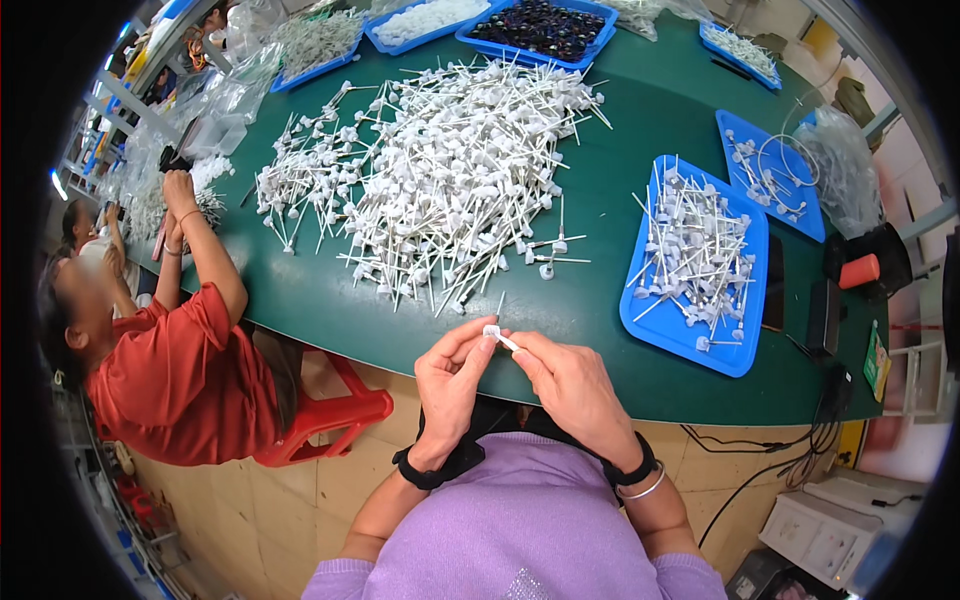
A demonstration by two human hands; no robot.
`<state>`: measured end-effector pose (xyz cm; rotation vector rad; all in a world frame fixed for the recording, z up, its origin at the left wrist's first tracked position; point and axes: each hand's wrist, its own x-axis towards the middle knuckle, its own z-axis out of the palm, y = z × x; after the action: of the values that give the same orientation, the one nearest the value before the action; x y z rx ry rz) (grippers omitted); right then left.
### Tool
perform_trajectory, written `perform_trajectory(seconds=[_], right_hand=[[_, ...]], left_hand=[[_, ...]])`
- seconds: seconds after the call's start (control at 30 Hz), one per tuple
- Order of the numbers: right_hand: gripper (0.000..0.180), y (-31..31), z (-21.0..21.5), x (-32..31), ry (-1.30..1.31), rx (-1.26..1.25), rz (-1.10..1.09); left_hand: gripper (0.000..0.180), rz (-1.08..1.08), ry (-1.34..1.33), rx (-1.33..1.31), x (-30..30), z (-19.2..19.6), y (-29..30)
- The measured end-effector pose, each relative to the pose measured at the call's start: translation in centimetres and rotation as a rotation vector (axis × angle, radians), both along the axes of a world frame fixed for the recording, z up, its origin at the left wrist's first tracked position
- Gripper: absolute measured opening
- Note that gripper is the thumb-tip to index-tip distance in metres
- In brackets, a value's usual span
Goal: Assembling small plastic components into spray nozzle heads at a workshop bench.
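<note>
Head view: holding a small white cap piece (492,330) between both hands at the near edge of the green desk (640,110). Left hand (452,378) fingers pinching the cap; right hand (572,390) fingers closing on a thin white stem (507,342) entering it. Joint largely hiding behind fingertips. Lying just beyond: large pile of white stemmed parts (440,170). Sitting to the right: blue tray (695,270) with more parts. Working at left: person in red shirt (180,370), face blurred.
</note>
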<state>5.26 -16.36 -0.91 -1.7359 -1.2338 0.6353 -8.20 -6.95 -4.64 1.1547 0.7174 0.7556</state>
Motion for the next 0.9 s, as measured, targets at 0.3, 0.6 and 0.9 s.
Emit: perform_trajectory(seconds=[0.3,0.6,0.9], right_hand=[[0.017,-0.5,-0.3,-1.0,-0.358,0.043,-0.091],[0.018,-0.5,-0.3,-1.1,-0.469,0.024,-0.092],[0.016,-0.5,-0.3,-1.1,-0.435,0.023,-0.11]], left_hand=[[0.025,0.022,-0.022,-0.049,0.2,-0.3,0.0],[0.024,0.046,-0.006,-0.048,0.5,-0.1,-0.3],[0.022,0.057,0.006,-0.049,0.7,-0.2,-0.4]])
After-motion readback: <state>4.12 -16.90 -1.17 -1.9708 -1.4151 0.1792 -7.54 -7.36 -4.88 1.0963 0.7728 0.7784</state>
